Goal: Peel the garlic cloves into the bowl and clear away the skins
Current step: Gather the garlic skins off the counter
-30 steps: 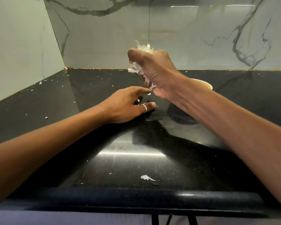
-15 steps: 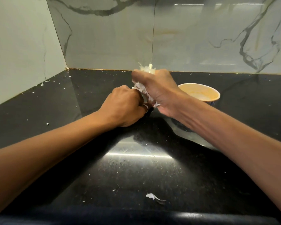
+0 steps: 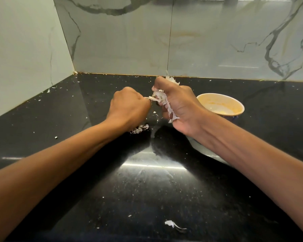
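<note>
Both hands are fisted. Right hand (image 3: 179,106) grips the skins wad (image 3: 162,99); left hand (image 3: 129,107), newly lifted off the counter (image 3: 147,189), pinches its loose end. Bowl (image 3: 217,102) sits at 3 o'clock. Clearing appears underway.

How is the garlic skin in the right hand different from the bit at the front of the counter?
The right hand grips a big crumpled bunch of skins; the front scrap is one small piece. The bunch is held above the counter; the scrap lies loose on it. Both are white and papery.
</note>
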{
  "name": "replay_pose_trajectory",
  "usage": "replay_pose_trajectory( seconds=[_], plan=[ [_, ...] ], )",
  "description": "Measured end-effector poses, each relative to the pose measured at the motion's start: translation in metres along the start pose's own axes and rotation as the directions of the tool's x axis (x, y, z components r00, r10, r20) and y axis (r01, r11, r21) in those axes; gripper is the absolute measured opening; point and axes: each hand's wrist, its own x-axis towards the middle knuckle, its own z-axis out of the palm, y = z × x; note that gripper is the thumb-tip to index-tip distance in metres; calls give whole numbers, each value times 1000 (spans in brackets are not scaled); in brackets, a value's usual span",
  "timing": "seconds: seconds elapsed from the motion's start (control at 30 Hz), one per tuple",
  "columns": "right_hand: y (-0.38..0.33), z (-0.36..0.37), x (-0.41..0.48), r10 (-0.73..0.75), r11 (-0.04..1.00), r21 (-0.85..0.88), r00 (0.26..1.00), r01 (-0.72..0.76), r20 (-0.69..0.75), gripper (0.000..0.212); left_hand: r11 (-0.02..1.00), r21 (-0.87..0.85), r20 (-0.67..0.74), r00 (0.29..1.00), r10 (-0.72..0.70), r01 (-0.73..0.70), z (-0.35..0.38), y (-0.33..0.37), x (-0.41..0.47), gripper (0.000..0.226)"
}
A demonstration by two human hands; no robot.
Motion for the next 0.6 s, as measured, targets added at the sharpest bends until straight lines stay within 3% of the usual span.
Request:
replay_pose_trajectory(
  seconds=[0.1, 0.23, 0.47, 0.6],
  plan=[
    [-2, 4, -3, 73, 992, 103, 997, -74, 5, 24, 919, -308, -16, 965, -263, 246, -4, -1, 6, 30],
    [-2, 12, -7, 152, 971, 197, 987, -138, -58, 25, 570, -702, 179, 880, -439, 427, -8, 8, 4, 30],
    [-22, 40, -31, 240, 926, 346, 942, -150, -234, 20, 181, -849, 322, 757, -569, 497, -28, 64, -7, 36],
    [-50, 56, -52, 221, 932, 350, 912, -94, -345, 19, 102, -879, 299, 706, -642, 465, -49, 97, -16, 39]
  ],
)
